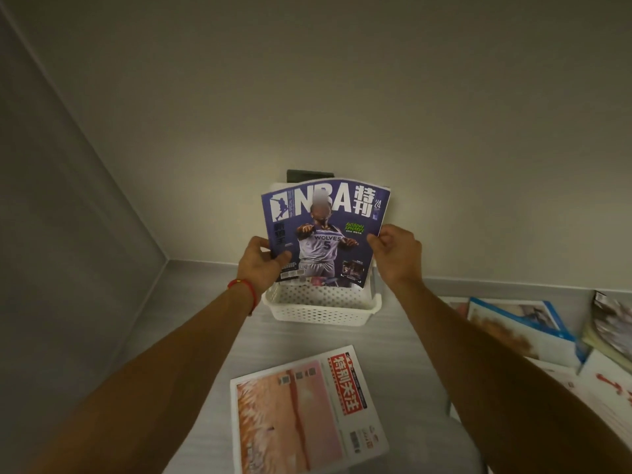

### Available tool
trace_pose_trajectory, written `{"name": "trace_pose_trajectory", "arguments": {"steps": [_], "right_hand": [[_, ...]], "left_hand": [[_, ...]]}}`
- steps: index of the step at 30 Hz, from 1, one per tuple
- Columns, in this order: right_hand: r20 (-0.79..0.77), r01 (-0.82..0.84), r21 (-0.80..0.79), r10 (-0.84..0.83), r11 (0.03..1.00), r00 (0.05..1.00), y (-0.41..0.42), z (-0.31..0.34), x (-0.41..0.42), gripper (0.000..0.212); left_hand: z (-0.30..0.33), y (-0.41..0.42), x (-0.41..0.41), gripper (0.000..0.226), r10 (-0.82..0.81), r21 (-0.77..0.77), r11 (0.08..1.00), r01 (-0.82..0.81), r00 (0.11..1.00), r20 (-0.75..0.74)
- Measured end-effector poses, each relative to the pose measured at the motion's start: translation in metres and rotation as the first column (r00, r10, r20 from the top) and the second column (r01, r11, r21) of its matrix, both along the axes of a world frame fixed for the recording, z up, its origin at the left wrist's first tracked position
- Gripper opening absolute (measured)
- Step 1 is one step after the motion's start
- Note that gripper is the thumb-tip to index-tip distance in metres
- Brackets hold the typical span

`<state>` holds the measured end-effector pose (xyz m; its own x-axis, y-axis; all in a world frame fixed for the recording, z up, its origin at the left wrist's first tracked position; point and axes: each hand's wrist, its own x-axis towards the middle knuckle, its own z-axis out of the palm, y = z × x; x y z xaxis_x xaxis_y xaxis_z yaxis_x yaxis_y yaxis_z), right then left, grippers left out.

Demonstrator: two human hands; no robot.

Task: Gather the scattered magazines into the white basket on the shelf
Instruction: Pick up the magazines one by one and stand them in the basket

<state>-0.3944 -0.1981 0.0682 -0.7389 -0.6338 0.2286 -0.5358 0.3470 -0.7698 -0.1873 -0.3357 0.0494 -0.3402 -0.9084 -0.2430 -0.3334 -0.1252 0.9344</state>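
Nearest the viewer, below both wrists, a pink and white magazine (307, 412) with a red title block lies flat on the grey shelf surface (219, 343). Off to the right of the right forearm, several more magazines (519, 330) lie scattered and overlapping, one of them edged in blue.

Further out, two bare forearms reach forward. The left hand (260, 265), with a red cord at its wrist, grips the lower left edge of a purple NBA magazine (325, 230), thumb across the cover and fingers curled behind. The right hand (396, 251) pinches the right edge a little higher up, fingers curled onto the paper. The magazine stands upright between the two hands, cover toward the viewer and bowed slightly outward.

Directly beneath the fingers sits the white perforated basket (321, 307). The magazine's bottom edge dips just inside its rim. Whether it touches the basket floor is hidden. Something pale and pink shows in the basket under that edge, too small to identify.

Beyond the fingertips, a dark object (309, 174) sits against the back wall (342, 80).

To finish this step well, it seems best to keep both edges level, lower the magazine straight down, and lean it against the far wall of the basket before letting go, so the soft pages do not buckle and room stays in front for the others.
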Motion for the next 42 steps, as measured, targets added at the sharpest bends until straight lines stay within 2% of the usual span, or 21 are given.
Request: {"name": "trace_pose_trajectory", "arguments": {"steps": [6,10,13,15,18,20,22,23,25,28,32,35,38,40,42], "right_hand": [[-0.016,0.036,0.048,-0.036,0.998,0.999,-0.012,-0.029,-0.007,0.02],[-0.008,0.066,0.073,-0.066,0.995,0.998,-0.015,-0.04,-0.011,0.017],[0.157,0.117,0.005,-0.117,0.993,0.981,-0.016,-0.044,-0.013,0.01],[0.301,0.121,-0.042,-0.103,0.992,0.948,-0.014,-0.046,-0.01,0.028],[0.409,0.088,-0.035,-0.066,0.995,0.91,-0.005,-0.051,-0.001,0.045],[0.37,0.061,-0.024,-0.048,0.998,0.928,0.012,-0.056,0.006,0.043],[0.31,0.012,-0.015,-0.007,1.0,0.951,0.041,-0.063,0.013,0.037],[0.291,-0.013,-0.003,0.013,1.0,0.957,0.058,-0.068,0.015,0.035],[0.244,-0.042,0.052,0.028,0.998,0.969,0.097,-0.078,0.017,0.035],[0.248,-0.004,0.12,-0.026,0.993,0.968,0.164,-0.087,0.007,0.036],[0.224,0.083,0.221,-0.133,0.972,0.965,0.266,-0.089,-0.028,0.031],[0.178,0.171,0.344,-0.242,0.923,0.954,0.34,-0.09,-0.07,0.03],[0.215,0.316,0.388,-0.419,0.866,0.882,0.409,-0.098,-0.109,0.038],[0.153,0.413,0.478,-0.536,0.776,0.83,0.449,-0.109,-0.13,0.044],[0.033,0.443,0.642,-0.599,0.626,0.8,0.482,-0.121,-0.146,0.058]], "left_hand": [[-0.024,-0.005,-0.01,0.03,0.019,-0.002,1.0,-0.019,1.0,0.014],[-0.032,-0.003,-0.013,0.036,-0.011,0.017,1.0,0.011,1.0,-0.017],[-0.035,-0.001,-0.014,0.045,-0.04,0.053,0.998,0.041,0.999,-0.033],[-0.034,0.002,-0.014,0.06,-0.067,0.079,0.994,0.07,0.997,-0.046],[-0.03,0.01,-0.011,0.076,-0.069,0.122,0.99,0.075,0.996,-0.055],[-0.028,0.026,-0.006,0.07,0.014,0.032,0.999,-0.015,0.999,0.049],[-0.027,0.056,0.001,0.052,0.119,-0.189,0.978,-0.092,0.984,0.134],[-0.027,0.074,0.004,0.044,0.127,-0.288,0.954,-0.082,0.982,0.142],[-0.031,0.115,0.003,0.043,0.047,-0.358,0.934,0.012,0.987,0.153],[-0.041,0.177,-0.011,0.05,-0.134,-0.3,0.932,0.205,0.962,0.24],[-0.052,0.261,-0.042,0.05,-0.39,-0.196,0.854,0.482,0.842,0.372],[-0.058,0.316,-0.073,0.058,-0.577,-0.159,0.702,0.695,0.684,0.446],[-0.064,0.362,-0.106,0.059,-0.684,-0.144,0.559,0.817,0.552,0.477],[-0.07,0.388,-0.127,0.06,-0.713,-0.129,0.47,0.873,0.461,0.528],[-0.077,0.408,-0.144,0.065,-0.706,-0.094,0.363,0.927,0.339,0.622]]}}
